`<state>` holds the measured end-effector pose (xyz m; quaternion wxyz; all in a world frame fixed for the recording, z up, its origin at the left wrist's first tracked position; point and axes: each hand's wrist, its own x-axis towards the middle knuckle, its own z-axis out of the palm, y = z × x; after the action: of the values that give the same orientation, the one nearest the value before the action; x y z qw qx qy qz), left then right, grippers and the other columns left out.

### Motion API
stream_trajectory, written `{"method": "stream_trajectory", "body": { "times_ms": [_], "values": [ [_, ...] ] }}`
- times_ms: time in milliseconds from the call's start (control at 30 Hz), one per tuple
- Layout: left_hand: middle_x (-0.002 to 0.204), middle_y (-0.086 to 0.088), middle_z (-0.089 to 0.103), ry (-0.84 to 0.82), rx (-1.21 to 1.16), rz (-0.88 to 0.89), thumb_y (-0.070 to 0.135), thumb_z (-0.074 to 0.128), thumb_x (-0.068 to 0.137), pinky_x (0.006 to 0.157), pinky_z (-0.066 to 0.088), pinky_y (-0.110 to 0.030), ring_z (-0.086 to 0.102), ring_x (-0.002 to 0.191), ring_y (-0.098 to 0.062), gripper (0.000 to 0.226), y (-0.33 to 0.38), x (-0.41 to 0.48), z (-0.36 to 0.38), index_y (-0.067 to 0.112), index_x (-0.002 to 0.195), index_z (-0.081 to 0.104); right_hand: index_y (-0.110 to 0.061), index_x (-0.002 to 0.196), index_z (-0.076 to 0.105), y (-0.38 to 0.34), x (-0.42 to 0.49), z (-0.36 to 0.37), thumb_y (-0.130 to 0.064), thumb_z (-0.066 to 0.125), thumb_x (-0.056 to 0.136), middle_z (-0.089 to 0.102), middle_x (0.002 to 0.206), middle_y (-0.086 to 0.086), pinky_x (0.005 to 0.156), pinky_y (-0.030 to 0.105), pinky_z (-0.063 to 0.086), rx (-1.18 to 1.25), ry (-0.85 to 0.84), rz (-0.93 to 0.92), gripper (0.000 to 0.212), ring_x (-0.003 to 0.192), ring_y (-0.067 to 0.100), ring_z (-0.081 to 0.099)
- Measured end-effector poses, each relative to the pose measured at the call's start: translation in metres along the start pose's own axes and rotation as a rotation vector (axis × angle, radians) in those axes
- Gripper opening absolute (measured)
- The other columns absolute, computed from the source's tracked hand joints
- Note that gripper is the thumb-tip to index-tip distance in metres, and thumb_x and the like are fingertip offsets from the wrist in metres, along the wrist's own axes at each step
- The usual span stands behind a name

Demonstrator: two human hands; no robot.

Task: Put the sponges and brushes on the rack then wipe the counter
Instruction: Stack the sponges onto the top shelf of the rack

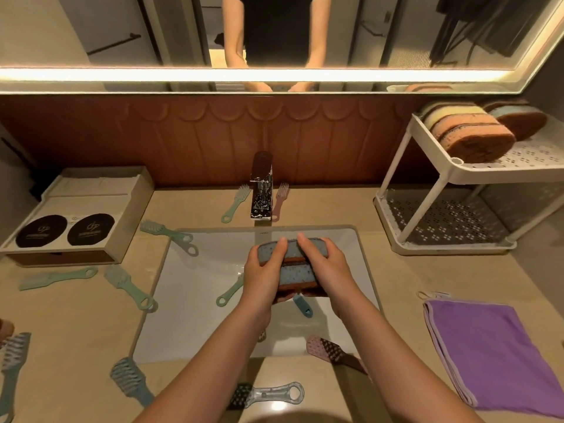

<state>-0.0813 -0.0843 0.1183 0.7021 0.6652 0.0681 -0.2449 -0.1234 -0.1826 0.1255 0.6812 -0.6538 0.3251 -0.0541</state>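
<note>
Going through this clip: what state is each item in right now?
Blue sponges: stacked, held over sink.
Left hand: grips blue sponges.
Right hand: grips blue sponges.
Rack sponges: lying on rack top shelf.
Brushes: loose on counter and in sink.
Purple cloth: folded, flat on counter.
Faucet: no water visible.

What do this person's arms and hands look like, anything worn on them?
The left hand and right hand wear no gloves or visible rings. The forearms are bare, with no sleeves or watch. The mirror shows a dark short-sleeved top.
</note>
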Motion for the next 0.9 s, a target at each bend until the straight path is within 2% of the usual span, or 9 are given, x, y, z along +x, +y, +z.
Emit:
{"method": "stream_trajectory", "body": {
  "times_ms": [133, 267, 300, 367, 433, 500, 700, 800, 900],
  "values": [
    [0.100, -0.011, 0.062, 0.008, 0.027, -0.035, 0.040, 0.054, 0.090, 0.048, 0.053, -0.028, 0.066, 0.084, -0.028, 0.020, -0.002, 0.011, 0.008, 0.023, 0.100, 0.051, -0.019, 0.101, 0.058, 0.002, 0.015, -0.002, -0.050, 0.055, 0.086, 0.065, 0.099, 0.009, 0.044, 0.025, 0.049, -0.108, 0.060, 0.024, 0.035, 0.080, 0.025, 0.066],
    [0.088, -0.009, 0.060, 0.004, 0.125, -0.031, 0.032, 0.050, 0.093, 0.043, 0.050, -0.025, 0.063, 0.073, -0.026, 0.011, 0.001, 0.022, 0.015, 0.024, 0.086, 0.051, -0.017, 0.099, 0.058, 0.004, 0.029, -0.005, -0.043, 0.054, 0.088, 0.064, 0.098, 0.012, 0.041, 0.023, 0.047, -0.177, 0.085, 0.058, 0.029, 0.077, 0.027, 0.065],
    [0.085, -0.009, 0.059, 0.000, 0.158, -0.025, 0.029, 0.049, 0.093, 0.044, 0.050, -0.026, 0.062, 0.072, -0.025, 0.011, 0.001, 0.025, 0.017, 0.023, 0.084, 0.051, -0.017, 0.096, 0.058, 0.005, 0.032, -0.005, -0.042, 0.053, 0.089, 0.064, 0.097, 0.013, 0.043, 0.026, 0.049, -0.200, 0.096, 0.053, 0.026, 0.078, 0.029, 0.065],
    [0.084, -0.010, 0.058, -0.008, 0.237, -0.003, 0.024, 0.048, 0.093, 0.047, 0.051, -0.027, 0.061, 0.071, -0.025, 0.012, 0.001, 0.032, 0.021, 0.019, 0.083, 0.051, -0.018, 0.086, 0.058, 0.007, 0.039, -0.006, -0.038, 0.052, 0.089, 0.064, 0.092, 0.012, 0.057, 0.038, 0.057, -0.246, 0.122, 0.032, 0.021, 0.082, 0.032, 0.065],
    [0.083, -0.012, 0.056, -0.006, 0.319, 0.030, 0.020, 0.046, 0.092, 0.053, 0.051, -0.030, 0.059, 0.073, -0.026, 0.013, 0.002, 0.038, 0.025, 0.016, 0.081, 0.050, -0.018, 0.078, 0.057, 0.007, 0.043, -0.007, -0.032, 0.051, 0.089, 0.062, 0.085, 0.011, 0.066, 0.042, 0.057, -0.261, 0.137, 0.026, 0.019, 0.084, 0.033, 0.064],
    [0.077, -0.008, 0.053, 0.000, 0.377, 0.070, 0.017, 0.044, 0.092, 0.059, 0.047, -0.029, 0.055, 0.072, -0.024, 0.017, 0.005, 0.042, 0.030, 0.016, 0.075, 0.047, -0.013, 0.077, 0.057, 0.005, 0.046, -0.009, -0.026, 0.049, 0.088, 0.059, 0.080, 0.010, 0.062, 0.038, 0.053, -0.260, 0.149, 0.019, 0.019, 0.081, 0.034, 0.062],
    [0.064, -0.001, 0.043, -0.001, 0.548, 0.239, 0.011, 0.041, 0.093, 0.049, 0.032, -0.023, 0.041, 0.057, -0.011, 0.029, 0.017, 0.041, 0.045, 0.015, 0.064, 0.038, -0.015, 0.057, 0.044, -0.006, 0.054, -0.013, -0.017, 0.044, 0.089, 0.049, 0.063, 0.005, 0.062, 0.033, 0.041, -0.254, 0.207, -0.027, 0.032, 0.068, 0.026, 0.052],
    [0.062, 0.000, 0.039, 0.006, 0.576, 0.317, 0.010, 0.042, 0.092, 0.050, 0.029, -0.026, 0.037, 0.056, -0.011, 0.032, 0.024, 0.038, 0.051, 0.015, 0.062, 0.034, -0.015, 0.056, 0.043, -0.012, 0.054, -0.017, -0.015, 0.043, 0.089, 0.046, 0.060, 0.003, 0.061, 0.031, 0.037, -0.237, 0.227, -0.057, 0.034, 0.065, 0.024, 0.048],
    [0.064, 0.000, 0.040, 0.000, 0.610, 0.388, 0.012, 0.043, 0.093, 0.053, 0.031, -0.030, 0.041, 0.063, -0.018, 0.031, 0.030, 0.039, 0.055, 0.017, 0.063, 0.035, -0.015, 0.063, 0.051, -0.019, 0.054, -0.023, -0.020, 0.046, 0.090, 0.054, 0.068, 0.006, 0.054, 0.028, 0.040, -0.163, 0.199, -0.062, 0.028, 0.073, 0.028, 0.056]
  ]
}}
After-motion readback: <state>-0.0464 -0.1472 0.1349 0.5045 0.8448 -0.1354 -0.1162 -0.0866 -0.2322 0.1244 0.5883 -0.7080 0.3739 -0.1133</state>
